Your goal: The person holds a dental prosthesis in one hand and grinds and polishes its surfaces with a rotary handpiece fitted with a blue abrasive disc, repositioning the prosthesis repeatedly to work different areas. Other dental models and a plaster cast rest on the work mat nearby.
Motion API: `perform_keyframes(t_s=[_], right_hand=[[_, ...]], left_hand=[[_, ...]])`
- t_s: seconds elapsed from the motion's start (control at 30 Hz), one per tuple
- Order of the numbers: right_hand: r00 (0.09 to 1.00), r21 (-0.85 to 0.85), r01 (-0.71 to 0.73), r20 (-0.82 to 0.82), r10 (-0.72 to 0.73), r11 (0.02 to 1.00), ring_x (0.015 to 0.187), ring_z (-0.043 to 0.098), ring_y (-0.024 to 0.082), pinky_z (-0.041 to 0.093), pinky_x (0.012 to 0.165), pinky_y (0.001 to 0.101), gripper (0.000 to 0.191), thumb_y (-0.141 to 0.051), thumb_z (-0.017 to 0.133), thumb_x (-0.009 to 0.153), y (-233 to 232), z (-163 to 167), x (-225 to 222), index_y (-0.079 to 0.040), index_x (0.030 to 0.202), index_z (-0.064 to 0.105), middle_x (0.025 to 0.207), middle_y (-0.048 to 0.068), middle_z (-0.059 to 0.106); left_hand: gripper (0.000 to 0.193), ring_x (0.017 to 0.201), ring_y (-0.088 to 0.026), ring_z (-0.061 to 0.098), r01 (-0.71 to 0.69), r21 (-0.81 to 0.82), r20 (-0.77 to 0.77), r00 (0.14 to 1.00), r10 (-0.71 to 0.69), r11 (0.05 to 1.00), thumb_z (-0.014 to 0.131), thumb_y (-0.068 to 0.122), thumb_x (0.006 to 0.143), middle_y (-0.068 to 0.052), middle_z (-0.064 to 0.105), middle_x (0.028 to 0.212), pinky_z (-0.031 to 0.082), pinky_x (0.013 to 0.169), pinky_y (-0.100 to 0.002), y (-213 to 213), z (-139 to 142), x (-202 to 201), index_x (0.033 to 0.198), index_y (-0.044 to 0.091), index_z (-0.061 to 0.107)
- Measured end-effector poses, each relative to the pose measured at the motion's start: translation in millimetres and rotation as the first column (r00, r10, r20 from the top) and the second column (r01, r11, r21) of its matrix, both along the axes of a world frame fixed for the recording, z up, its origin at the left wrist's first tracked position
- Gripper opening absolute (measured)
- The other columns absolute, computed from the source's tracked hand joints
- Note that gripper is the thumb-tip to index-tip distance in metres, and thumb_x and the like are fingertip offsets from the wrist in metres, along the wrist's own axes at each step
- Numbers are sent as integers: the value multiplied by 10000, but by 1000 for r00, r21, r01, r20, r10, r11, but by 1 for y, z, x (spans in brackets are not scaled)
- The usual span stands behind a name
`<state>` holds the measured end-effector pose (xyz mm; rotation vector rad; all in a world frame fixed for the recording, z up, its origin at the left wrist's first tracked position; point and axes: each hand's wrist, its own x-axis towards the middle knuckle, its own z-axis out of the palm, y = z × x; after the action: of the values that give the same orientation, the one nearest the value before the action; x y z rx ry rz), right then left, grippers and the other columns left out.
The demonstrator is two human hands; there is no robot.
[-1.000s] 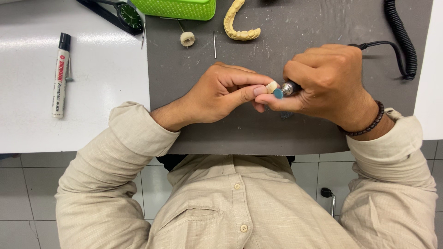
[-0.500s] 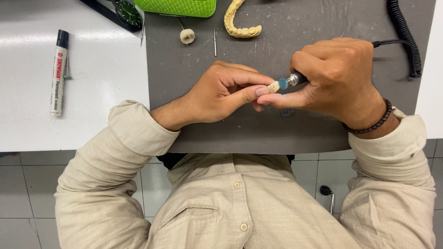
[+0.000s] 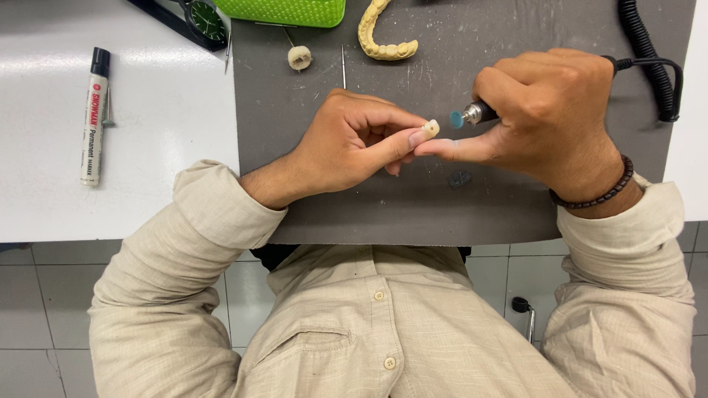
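Both hands work above the grey mat [image 3: 457,214]: our left hand [image 3: 346,151] pinches a small tooth piece [image 3: 431,127]; our right hand [image 3: 549,114] grips the rotary handpiece [image 3: 479,113], its blue tip just beside the piece. Slippage risks nicking fingertips.

Bright, even light fills the view, seemingly from overhead. The white table [image 3: 147,140] is near overexposed toward ten o'clock, with a soft sheen around the marker [image 3: 94,118]. The grey mat [image 3: 442,199] takes the light flatly, showing faint scratches without glare. Shadows are short and soft: a small dark patch lies under the right hand [image 3: 553,118] and a thin one beneath the left hand [image 3: 346,144]. Focus is crisp on both hands and the shirt fabric. The coiled cable [image 3: 649,51] at one o'clock stays sharp; no bending shows at the edges.
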<state>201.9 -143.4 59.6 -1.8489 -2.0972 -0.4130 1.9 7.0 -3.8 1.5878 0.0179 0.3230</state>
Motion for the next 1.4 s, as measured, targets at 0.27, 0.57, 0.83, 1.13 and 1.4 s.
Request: perform_keyframes(t_s=[0.27, 0.57, 0.83, 1.13, 1.4], right_hand=[[997, -63, -44, 68, 48, 997, 449, 400, 169, 293, 457, 309, 697, -693, 816, 785, 0, -9, -4, -124, 576, 473, 504, -7, 408], [998, -93, -12, 64, 18, 996, 461, 416, 171, 307, 462, 318, 701, -691, 812, 805, -1, -15, -3, -118, 587, 474, 518, -7, 421], [994, -70, 1, 107, 7, 998, 463, 430, 169, 315, 464, 314, 691, -669, 823, 797, 2, -9, -8, -118, 585, 463, 523, -7, 422], [991, -38, 0, 133, 6, 999, 456, 417, 164, 299, 463, 307, 713, -717, 820, 772, 2, -10, -6, -125, 596, 465, 521, -11, 408], [989, -7, 96, 112, -95, 995, 491, 415, 170, 296, 491, 298, 689, -650, 898, 867, -5, -15, 27, -95, 695, 528, 582, 12, 448]], left_hand=[[150, 551, -57, 683, -13, 42, -10, 1000, 13, 999, 691, 134, 1033, -50, 744, 733, 524, 464, -188, 0, 1, 1, 1048, 17, 783], [151, 568, -57, 688, -24, 17, -28, 999, 25, 1000, 693, 132, 1035, -47, 742, 736, 538, 481, -187, 0, 2, 0, 1041, 10, 780], [154, 585, -56, 702, -33, 37, -15, 999, 34, 999, 691, 135, 1037, -44, 749, 740, 543, 492, -183, 0, 1, 1, 1053, 8, 777], [155, 593, -59, 696, -46, 21, -39, 998, 47, 999, 695, 147, 1037, -41, 747, 759, 547, 498, -185, -1, 0, 1, 1066, 21, 781], [180, 680, -117, 625, -273, 470, 166, 961, 220, 840, 782, 96, 997, -38, 717, 868, 477, 586, -277, 7, -5, 4, 1173, 59, 775]])
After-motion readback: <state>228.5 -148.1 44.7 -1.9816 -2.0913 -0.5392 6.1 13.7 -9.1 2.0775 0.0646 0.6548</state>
